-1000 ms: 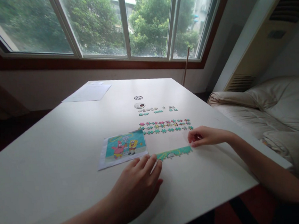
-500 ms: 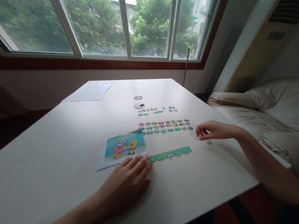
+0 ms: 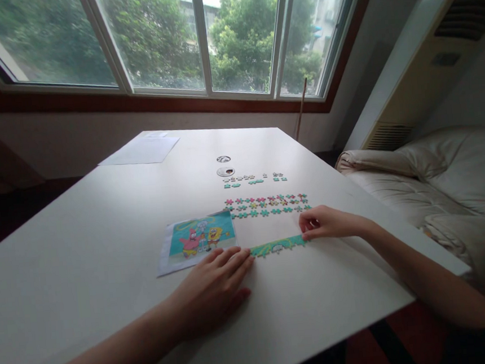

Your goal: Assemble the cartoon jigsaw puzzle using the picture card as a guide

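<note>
A strip of joined teal jigsaw pieces [image 3: 277, 246] lies on the white table [image 3: 102, 228]. My left hand [image 3: 212, 289] rests flat with fingers stretched out, fingertips at the strip's left end. My right hand [image 3: 325, 223] is curled at the strip's right end, fingers pinched against it; whether they hold a loose piece is hidden. A cartoon reference picture [image 3: 199, 239] lies just left of the strip. Rows of loose pink and teal pieces [image 3: 266, 205] sit beyond it.
More loose pieces [image 3: 256, 178] and two small round lids [image 3: 225, 171] lie farther back. A sheet of paper [image 3: 140, 150] is at the table's far left. A cream sofa [image 3: 450, 181] stands to the right, windows behind.
My right hand went out to the right of the strip, then came back to its right end. My left hand shifted slightly along the strip's left end.
</note>
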`<state>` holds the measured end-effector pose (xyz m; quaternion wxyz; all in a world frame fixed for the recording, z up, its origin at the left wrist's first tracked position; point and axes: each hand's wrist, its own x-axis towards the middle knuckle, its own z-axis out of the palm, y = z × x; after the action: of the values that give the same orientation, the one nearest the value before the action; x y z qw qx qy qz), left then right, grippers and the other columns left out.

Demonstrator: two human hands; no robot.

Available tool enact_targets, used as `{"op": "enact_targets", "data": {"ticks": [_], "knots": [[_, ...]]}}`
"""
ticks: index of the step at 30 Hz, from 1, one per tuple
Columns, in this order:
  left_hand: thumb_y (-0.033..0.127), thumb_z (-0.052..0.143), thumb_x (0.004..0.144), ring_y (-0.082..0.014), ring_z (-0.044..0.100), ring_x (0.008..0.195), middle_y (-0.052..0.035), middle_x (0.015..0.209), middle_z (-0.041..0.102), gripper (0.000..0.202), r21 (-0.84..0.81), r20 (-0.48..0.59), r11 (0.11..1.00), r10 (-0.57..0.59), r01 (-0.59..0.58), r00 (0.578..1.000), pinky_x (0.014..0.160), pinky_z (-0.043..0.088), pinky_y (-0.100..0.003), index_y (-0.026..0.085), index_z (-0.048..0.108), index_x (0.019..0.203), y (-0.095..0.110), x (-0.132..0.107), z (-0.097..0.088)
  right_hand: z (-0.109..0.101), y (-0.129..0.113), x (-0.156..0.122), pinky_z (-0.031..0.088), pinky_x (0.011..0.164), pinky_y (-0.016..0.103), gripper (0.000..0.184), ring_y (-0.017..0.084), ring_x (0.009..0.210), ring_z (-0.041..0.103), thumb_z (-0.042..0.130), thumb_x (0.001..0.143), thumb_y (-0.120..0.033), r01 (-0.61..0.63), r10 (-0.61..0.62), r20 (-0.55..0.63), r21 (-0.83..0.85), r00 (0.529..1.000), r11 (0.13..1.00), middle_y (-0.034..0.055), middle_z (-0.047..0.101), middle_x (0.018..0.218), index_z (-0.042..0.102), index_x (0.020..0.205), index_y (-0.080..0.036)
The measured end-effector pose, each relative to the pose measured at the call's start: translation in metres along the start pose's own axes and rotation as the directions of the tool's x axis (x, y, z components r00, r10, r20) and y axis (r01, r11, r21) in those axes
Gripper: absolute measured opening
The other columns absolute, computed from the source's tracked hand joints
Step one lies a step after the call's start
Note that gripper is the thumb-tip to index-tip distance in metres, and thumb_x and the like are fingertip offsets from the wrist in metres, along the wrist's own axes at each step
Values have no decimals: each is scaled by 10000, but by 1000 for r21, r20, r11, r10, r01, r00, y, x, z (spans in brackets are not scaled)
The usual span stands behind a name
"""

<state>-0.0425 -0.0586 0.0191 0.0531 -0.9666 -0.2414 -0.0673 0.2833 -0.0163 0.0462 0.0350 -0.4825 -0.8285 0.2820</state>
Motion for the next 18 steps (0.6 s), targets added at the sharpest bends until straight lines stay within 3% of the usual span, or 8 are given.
{"op": "enact_targets", "data": {"ticks": [6,12,18], "knots": [[301,412,925,-275,461,1170,-122,1287,513,375,-14,-16,1000,0,0,1000,937,369,-428,114,469,1245,-14,18,5,-3,11,6,346,544,211,257,110,590,469,600,747,-421,-86,84,-94,-19,992,996,-9,534,654,585,756,-164],[305,391,922,-262,419,1214,-115,1312,487,379,-68,-21,998,-9,8,1000,962,343,-418,136,443,1257,-30,27,14,0,17,13,355,569,220,268,116,596,494,564,764,-423,-88,75,-173,-73,982,993,4,563,676,611,784,-160],[296,390,925,-280,385,1245,-133,1376,412,398,-19,-19,999,-44,44,999,992,329,-456,145,414,1293,-22,19,12,-10,20,6,369,595,236,321,123,613,495,499,804,-464,-88,69,-217,-79,974,993,12,579,702,622,827,-168]]}}
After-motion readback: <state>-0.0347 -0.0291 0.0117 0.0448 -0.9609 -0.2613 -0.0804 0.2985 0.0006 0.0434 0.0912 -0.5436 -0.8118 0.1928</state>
